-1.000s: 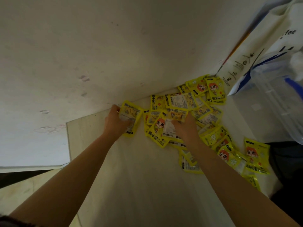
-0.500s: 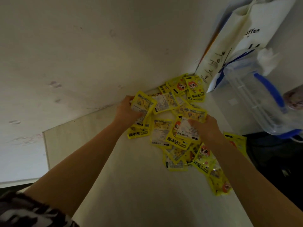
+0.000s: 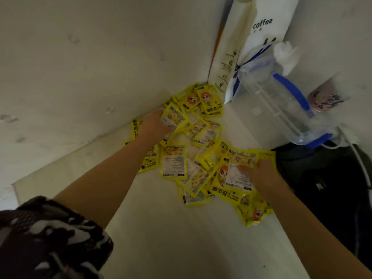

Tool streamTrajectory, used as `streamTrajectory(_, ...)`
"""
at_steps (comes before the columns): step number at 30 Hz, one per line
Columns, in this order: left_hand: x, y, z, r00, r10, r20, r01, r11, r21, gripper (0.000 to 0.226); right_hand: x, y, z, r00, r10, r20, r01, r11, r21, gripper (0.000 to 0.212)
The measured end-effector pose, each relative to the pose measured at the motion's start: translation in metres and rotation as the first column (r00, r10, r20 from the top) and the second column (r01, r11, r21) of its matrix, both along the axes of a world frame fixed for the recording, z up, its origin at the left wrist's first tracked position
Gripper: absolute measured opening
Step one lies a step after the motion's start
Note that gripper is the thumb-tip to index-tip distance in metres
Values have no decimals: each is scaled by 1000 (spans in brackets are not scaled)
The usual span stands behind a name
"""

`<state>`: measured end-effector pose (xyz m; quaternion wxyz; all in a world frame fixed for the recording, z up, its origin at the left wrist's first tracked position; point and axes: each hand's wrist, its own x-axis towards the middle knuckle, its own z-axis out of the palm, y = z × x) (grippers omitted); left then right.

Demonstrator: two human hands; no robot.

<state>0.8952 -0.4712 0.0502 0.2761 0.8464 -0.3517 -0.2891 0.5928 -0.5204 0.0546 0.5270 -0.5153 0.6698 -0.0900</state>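
Several yellow hand-warmer packets [image 3: 174, 164] lie scattered in a heap on a pale tabletop [image 3: 165, 234], pushed toward the corner of the wall. My left hand [image 3: 154, 125] is near the back of the heap and grips a small stack of yellow packets [image 3: 175, 119]. My right hand [image 3: 261, 174] is at the heap's right edge and holds another yellow packet [image 3: 240, 168], its printed back facing up. More packets [image 3: 207, 99] with an orange-haired cartoon face lie in the far corner.
A white paper bag printed "coffee" [image 3: 261, 27] leans in the corner. A clear plastic jug with blue handle [image 3: 281, 109] stands to its right, beside a patterned cup [image 3: 324, 99]. A dark area [image 3: 332, 188] lies beyond the table's right edge. A wall [image 3: 90, 57] rises behind.
Both hands kept hold of their packets. My right hand drew back toward the right edge of the heap, and my left hand reached further toward the corner. The view swung right.
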Motion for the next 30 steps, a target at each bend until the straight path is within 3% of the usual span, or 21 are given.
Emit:
streamTrajectory(2, 2, -4, -7, 995, -40, 89, 35, 998, 57, 49, -5, 7, 0, 998, -40, 45, 39, 999, 28, 56)
streamTrajectory(4, 5, -7, -15, 971, -119, 205, 88, 984, 155, 61, -3, 14, 12, 997, -57, 53, 56, 998, 22, 20)
streamTrajectory(7, 6, -9, -23, 929, -223, 297, 153, 959, 239, 72, -3, 17, 11, 999, -40, 26, 40, 999, -15, 14)
streamTrajectory(12, 1, -8, -20, 954, -175, 243, 130, 973, 191, 64, -5, 18, 4, 999, -46, 1, 46, 999, -12, 9)
streamTrajectory(16, 1, -2, -21, 948, -139, 286, 102, 985, 143, 58, -3, 19, 7, 999, -50, -9, 50, 999, -12, 22)
streamTrajectory(22, -9, 18, -7, 992, 20, 124, -16, 999, -38, 31, -1, 25, 16, 1000, 2, 15, -1, 997, -71, 18)
streamTrajectory(25, -16, 35, 3, 994, 48, 99, -37, 993, -112, 28, -1, 31, 24, 998, 44, 38, -39, 991, -125, 16)
streamTrajectory(30, -26, 67, 17, 983, 180, 44, -169, 968, -185, 27, -5, 40, 44, 988, 84, 126, -63, 984, -165, 31)
